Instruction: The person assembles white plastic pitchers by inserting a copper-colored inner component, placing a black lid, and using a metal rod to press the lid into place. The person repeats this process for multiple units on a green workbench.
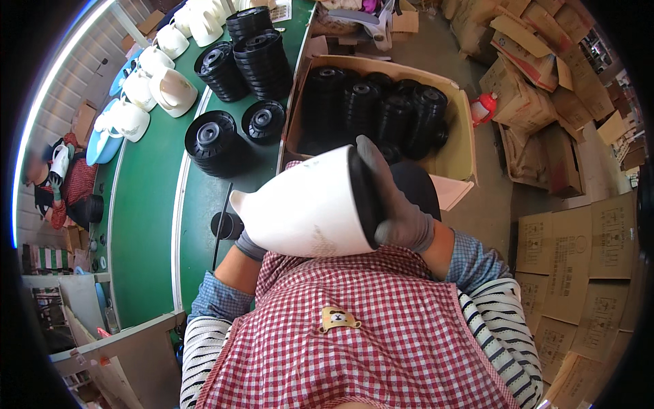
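The right hand point(405, 211), grey-gloved, is laid over the black plastic base point(364, 198) of a white kettle body point(303, 204), its long fingers together along the upper side and its thumb lower down. The kettle body lies tilted to the left of these fingers, above the lap, with the spout farthest from them. It is probably light and stiff, its glossy wall slippery and easily scuffed; the wide end by the base seems the surest hold. The left hand point(251, 249) is mostly behind the kettle body, so I cannot tell how its fingers are set; the handle is not visible either. Beyond the left fingers stand stacked black bases point(262, 65); ahead of the right fingers, a carton point(456, 167) of similar black parts, its depths too dark to read. Farthest off, white kettle bodies point(174, 92) overlap.
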### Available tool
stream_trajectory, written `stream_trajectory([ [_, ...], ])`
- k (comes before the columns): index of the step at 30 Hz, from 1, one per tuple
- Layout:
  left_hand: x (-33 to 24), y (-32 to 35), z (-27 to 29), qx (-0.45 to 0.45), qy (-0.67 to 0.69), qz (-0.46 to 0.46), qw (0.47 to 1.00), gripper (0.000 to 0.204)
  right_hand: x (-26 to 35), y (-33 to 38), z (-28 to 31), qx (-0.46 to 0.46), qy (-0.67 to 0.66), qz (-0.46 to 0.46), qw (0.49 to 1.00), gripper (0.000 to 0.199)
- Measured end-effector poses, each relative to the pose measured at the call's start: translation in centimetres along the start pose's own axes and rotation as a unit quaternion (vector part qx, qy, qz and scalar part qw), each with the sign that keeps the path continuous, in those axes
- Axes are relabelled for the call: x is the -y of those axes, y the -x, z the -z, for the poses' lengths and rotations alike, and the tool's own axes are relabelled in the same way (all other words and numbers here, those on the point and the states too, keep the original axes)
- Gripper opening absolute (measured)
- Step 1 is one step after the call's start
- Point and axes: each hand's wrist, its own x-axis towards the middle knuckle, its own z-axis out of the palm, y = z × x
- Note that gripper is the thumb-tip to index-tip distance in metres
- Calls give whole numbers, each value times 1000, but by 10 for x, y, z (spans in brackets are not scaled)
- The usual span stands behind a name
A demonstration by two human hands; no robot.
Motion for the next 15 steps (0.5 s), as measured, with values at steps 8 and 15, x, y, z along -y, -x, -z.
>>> stream_trajectory([
  [8, -11, 10, -12, -12, -260, -111, 959, 69, 0, 21, -5, -84, -158, -108, 978, 107],
  [15, -58, -22, -55, -229, -322, -70, 916, 56, -38, 12, 12, -83, -108, -311, 940, 83],
])
